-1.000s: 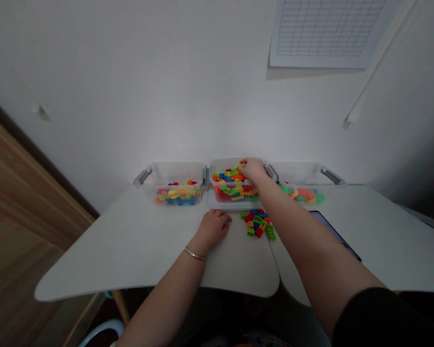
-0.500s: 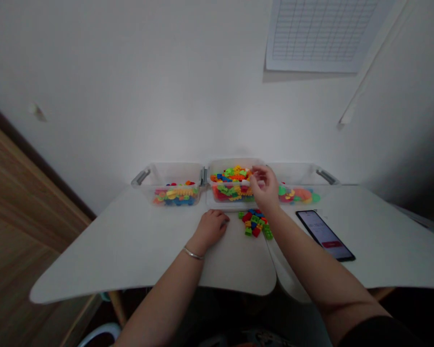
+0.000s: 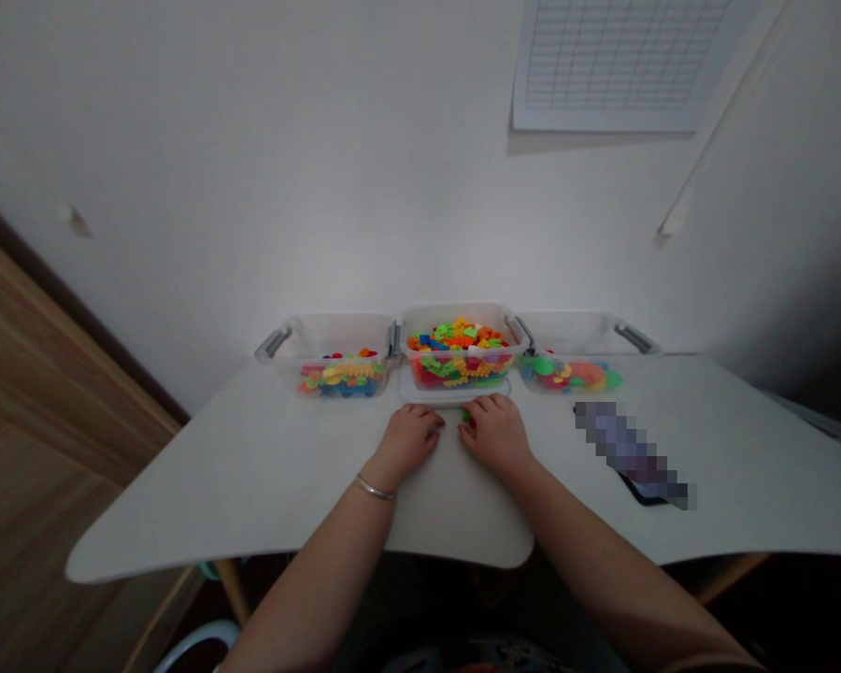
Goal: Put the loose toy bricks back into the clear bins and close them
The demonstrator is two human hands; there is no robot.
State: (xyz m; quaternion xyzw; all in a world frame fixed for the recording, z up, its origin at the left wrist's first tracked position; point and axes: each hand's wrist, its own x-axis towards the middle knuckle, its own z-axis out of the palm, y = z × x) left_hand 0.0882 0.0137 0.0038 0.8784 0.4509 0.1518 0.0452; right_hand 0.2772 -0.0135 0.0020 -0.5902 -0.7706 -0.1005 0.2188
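Note:
My left hand point(image 3: 412, 439) rests palm down on the white table, its fingers loosely bent, the thumb apart and nothing in it. Close to its right, my right hand point(image 3: 496, 435) is cupped low over a small pile of building blocks. Only a green block point(image 3: 466, 415) and a bit of red show beside its fingers; the hand hides the others. Its thumb and fingers are apart. Just beyond both hands stands a clear plastic box point(image 3: 420, 360) filled with colourful blocks.
The middle box stands between a left clear box point(image 3: 308, 338) and a right clear box point(image 3: 567, 335), both holding colourful plastic pieces. A phone point(image 3: 645, 491), partly blurred out, lies on the right of the table point(image 3: 252, 486). A gridded paper sheet point(image 3: 603, 56) hangs on the wall.
My right hand has come down and back from the rim of the middle box to the block pile, now covering most of it. My left hand has stayed in place.

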